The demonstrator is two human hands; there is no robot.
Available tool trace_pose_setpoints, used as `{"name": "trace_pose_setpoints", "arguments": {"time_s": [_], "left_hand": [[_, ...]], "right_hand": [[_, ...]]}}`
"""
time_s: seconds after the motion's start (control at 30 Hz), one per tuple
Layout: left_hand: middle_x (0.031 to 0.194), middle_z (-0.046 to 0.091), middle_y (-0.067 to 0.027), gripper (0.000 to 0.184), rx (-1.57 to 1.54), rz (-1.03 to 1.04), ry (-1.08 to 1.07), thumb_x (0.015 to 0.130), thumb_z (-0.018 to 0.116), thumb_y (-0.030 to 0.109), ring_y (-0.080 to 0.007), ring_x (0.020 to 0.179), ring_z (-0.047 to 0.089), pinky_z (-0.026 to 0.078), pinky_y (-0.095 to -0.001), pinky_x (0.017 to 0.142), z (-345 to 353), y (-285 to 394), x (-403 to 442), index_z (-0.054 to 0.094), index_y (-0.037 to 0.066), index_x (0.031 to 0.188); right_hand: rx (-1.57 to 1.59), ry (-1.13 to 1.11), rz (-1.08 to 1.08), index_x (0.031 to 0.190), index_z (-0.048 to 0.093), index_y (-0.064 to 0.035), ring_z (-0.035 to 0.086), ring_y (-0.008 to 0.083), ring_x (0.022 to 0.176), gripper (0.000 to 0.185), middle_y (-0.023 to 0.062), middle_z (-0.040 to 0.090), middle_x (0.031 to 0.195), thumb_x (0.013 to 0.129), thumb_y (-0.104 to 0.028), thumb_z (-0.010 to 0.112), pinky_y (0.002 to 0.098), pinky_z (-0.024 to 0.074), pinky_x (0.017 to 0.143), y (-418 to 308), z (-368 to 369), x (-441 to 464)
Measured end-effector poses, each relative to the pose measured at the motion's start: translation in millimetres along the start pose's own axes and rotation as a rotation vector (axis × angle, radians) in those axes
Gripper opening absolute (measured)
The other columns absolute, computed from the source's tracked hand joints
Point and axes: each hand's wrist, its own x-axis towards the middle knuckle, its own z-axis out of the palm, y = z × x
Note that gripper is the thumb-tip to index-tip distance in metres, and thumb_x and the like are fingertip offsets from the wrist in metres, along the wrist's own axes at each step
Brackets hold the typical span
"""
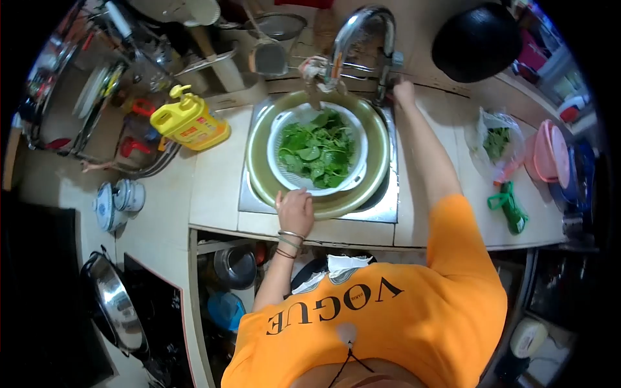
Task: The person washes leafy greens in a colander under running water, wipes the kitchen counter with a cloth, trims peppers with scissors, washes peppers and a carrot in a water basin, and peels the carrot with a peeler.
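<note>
The left hand (295, 212) grips the near rim of the white colander (361, 145); light, level pressure suits its thin slotted wall. Glossy, limp leaves (314, 145) heap inside it, nested within the round olive basin (381, 145) over the steel sink (387, 212). Well apart, the right hand (404, 92) is beside the curved chrome faucet (389, 39), its grip unclear.

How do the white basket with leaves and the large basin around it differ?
The basket is white, while the basin is olive-green. The basket has small openings in its wall; the basin's visible wall looks solid. The basket is smaller and sits within the wider basin. Both are round.
</note>
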Motion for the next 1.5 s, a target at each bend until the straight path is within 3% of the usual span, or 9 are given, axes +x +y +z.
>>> {"name": "trace_pose_setpoints", "arguments": {"time_s": [0.13,0.27,0.53,0.77,0.8,1.03,1.27,1.4,1.5], "left_hand": [[0.095,0.059,-0.0059,0.014,0.007,0.023,-0.073,0.073,0.057,0.017,-0.0231,0.093,0.052,0.026,-0.046,0.093,-8.1,5.7,3.5,0.06,0.009,0.083],[0.107,0.053,-0.0076,0.035,-0.028,0.259,-0.221,0.068,0.064,0.028,-0.0245,0.099,0.048,0.028,-0.0441,0.091,-28.4,8.3,5.0,0.057,0.01,0.098],[0.074,0.055,-0.0054,0.037,0.078,0.614,-0.532,0.073,0.058,0.023,-0.0213,0.066,0.054,0.042,-0.0334,0.056,-7.0,5.7,14.9,0.05,0.004,0.104],[0.064,0.05,-0.0038,0.04,0.224,0.684,-0.436,0.073,0.057,0.02,-0.019,0.056,0.051,0.041,-0.0311,0.048,-36.0,35.5,35.8,0.049,0.001,0.107],[0.064,0.05,-0.0038,0.04,0.234,0.684,-0.431,0.073,0.057,0.02,-0.019,0.056,0.051,0.041,-0.0311,0.048,-39.4,38.4,38.3,0.049,0.001,0.107],[0.06,0.046,-0.0031,0.044,0.194,0.738,-0.32,0.068,0.062,0.017,-0.0185,0.051,0.048,0.04,-0.0306,0.045,-60.8,36.1,53.6,0.05,0.003,0.107],[0.062,0.048,-0.0028,0.044,0.173,0.749,-0.307,0.068,0.062,0.017,-0.0183,0.052,0.05,0.04,-0.0297,0.045,-61.1,36.7,51.8,0.05,0.003,0.108],[0.063,0.05,-0.0039,0.04,0.139,0.687,-0.333,0.071,0.06,0.021,-0.0202,0.054,0.051,0.04,-0.0318,0.046,-51.1,32.1,45.7,0.05,0.004,0.106],[0.074,0.055,-0.0094,0.034,0.168,0.513,-0.726,0.078,0.052,0.025,-0.0268,0.066,0.055,0.043,-0.0372,0.056,-38.5,33.7,39.3,0.047,0.006,0.106]], "right_hand": [[0.414,-0.085,0.313,0.098,0.049,-0.0005,0.051,0.0163,0.06,0.034,0.0081,0.054,0.082,0.088,-0.031,0.037,0.0277,0.0426,0.052,-26.6,-28.2,-47.4],[0.226,0.137,-0.056,0.111,0.047,0.0008,0.051,0.0142,0.083,0.04,0.0084,0.054,0.097,0.085,-0.03,0.044,0.0239,0.0389,0.072,-4.7,-123.0,-150.3],[-1.403,0.463,0.23,0.12,0.037,0.0078,0.027,0.0338,0.121,0.063,0.0232,0.036,0.126,0.083,-0.043,0.043,0.0404,0.0163,0.102,31.6,-249.6,-284.5],[-0.814,-0.44,-0.176,0.121,0.034,0.0049,0.023,0.0339,0.123,0.059,0.0225,0.033,0.127,0.079,-0.033,0.049,0.0389,0.0161,0.103,-28.7,-74.0,-251.7],[-0.914,-0.532,-0.678,0.117,0.041,0.0017,0.032,0.0351,0.116,0.047,0.0201,0.041,0.12,0.079,-0.026,0.048,0.039,0.0228,0.1,-6.5,-72.6,-255.2],[-1.039,0.373,-0.318,0.115,0.041,0.0036,0.038,0.0345,0.11,0.045,0.0221,0.042,0.117,0.077,-0.017,0.052,0.0378,0.0283,0.096,16.4,-149.5,-90.3],[-0.857,-0.199,-0.851,0.102,0.056,-0.0052,0.039,0.0289,0.113,0.029,0.0152,0.045,0.119,0.076,-0.015,0.046,0.0432,0.0229,0.099,27.1,-41.5,-117.8],[-0.475,-0.668,-0.473,0.095,0.06,-0.0045,0.041,0.027,0.112,0.025,0.0124,0.054,0.109,0.075,-0.011,0.046,0.039,0.0248,0.099,-9.0,-68.2,-151.5],[-0.192,-0.352,-0.055,0.099,0.058,-0.0047,0.042,0.0274,0.111,0.027,0.0128,0.053,0.109,0.076,-0.009,0.046,0.0372,0.0308,0.095,-17.3,-60.4,-157.3]]}}
